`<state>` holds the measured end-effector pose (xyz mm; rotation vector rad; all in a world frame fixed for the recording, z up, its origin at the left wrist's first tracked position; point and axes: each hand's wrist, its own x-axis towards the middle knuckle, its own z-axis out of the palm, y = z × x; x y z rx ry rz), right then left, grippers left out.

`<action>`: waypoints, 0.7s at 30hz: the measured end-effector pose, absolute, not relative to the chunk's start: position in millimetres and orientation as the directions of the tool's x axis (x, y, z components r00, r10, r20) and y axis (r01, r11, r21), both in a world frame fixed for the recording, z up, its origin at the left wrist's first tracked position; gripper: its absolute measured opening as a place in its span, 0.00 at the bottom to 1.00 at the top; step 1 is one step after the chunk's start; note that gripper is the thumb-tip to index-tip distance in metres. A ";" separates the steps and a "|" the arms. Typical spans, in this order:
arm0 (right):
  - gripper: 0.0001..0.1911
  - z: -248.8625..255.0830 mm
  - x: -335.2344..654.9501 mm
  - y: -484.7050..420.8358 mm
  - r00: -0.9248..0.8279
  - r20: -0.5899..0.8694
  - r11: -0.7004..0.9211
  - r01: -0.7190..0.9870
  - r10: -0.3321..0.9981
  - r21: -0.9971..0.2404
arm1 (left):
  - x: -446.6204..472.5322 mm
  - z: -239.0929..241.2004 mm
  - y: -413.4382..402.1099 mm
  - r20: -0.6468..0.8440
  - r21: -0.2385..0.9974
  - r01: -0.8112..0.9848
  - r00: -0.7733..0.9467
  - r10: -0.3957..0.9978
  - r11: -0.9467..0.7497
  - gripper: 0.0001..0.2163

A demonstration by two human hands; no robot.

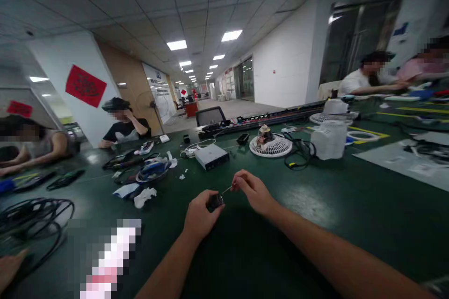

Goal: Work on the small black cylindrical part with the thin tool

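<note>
My left hand (200, 212) is closed around a small dark round part (215, 202), held just above the green table (252, 252). Between the fingertips of my right hand (253, 190) is a thin rod-like piece (227, 190), pinched and slanting down toward the dark part. Whether its tip touches the part I cannot tell. What kind of thing either one is does not show clearly. Beyond my hands lies a grey metal box (212, 156) with a dark front.
Behind my right hand sit a white fan grille with a motor (271, 145), a black cable (300, 149) and a white plastic housing (329, 140). Crumpled tissue (144, 197) and coiled black cables (31, 224) lie left. Another person's hand (12, 268) shows at lower left; other people sit around the table.
</note>
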<state>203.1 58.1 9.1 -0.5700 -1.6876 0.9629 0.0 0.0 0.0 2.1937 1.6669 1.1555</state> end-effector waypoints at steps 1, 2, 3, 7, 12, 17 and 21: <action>0.17 9.6 202.9 57.4 -0.336 0.547 0.539 -0.126 0.766 -0.833 | 0.8 0.3 -0.5 0.485 0.535 0.757 0.088 0.870 -0.375 0.12; 0.17 10.1 202.7 56.8 -0.345 0.540 0.522 -0.153 0.768 -0.839 | 1.5 0.6 -1.1 0.490 0.530 0.758 0.091 0.867 -0.380 0.12; 0.17 10.5 202.6 56.3 -0.352 0.535 0.509 -0.170 0.768 -0.844 | 2.0 1.0 -1.5 0.494 0.526 0.759 0.093 0.864 -0.383 0.12; 0.16 11.8 202.6 55.2 -0.349 0.533 0.515 -0.151 0.771 -0.844 | 2.1 2.0 -2.8 0.496 0.526 0.760 0.090 0.864 -0.381 0.12; 0.17 13.5 203.4 53.8 -0.398 0.511 0.490 -0.161 0.762 -0.857 | 0.9 2.7 -2.9 0.485 0.524 0.766 0.091 0.870 -0.373 0.12; 0.16 14.3 202.7 52.4 -0.407 0.527 0.530 -0.118 0.746 -0.840 | 1.7 4.2 -2.6 0.470 0.515 0.777 0.097 0.877 -0.362 0.12; 0.16 15.2 202.7 50.9 -0.407 0.529 0.533 -0.115 0.744 -0.838 | 2.9 5.6 -4.0 0.478 0.504 0.784 0.095 0.873 -0.362 0.12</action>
